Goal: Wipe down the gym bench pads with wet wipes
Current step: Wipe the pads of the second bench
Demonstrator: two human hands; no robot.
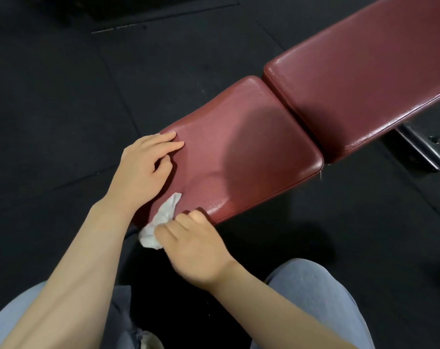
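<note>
Your hands at the near end of the maroon padded vinyl seat pad point(241, 152)
Your right hand point(193, 248) grips the crumpled white wet wipe point(161, 220) on its near edge; your left hand point(143, 170) rests flat-fingered beside it.

This is a gym — the floor point(63, 96) is laid in large black rubber tiles with visible seams, the kind put down under weights. Across it runs a padded weight bench in worn maroon vinyl, split into a seat pad point(246, 147) and a longer back pad point(364, 71), set end to end with a narrow gap between them. Below the back pad a black steel base bar point(420, 152) with a bolt head rests on the floor. At the top edge, dark equipment point(138, 8) — too dim to identify — sits on the same matting.
</note>
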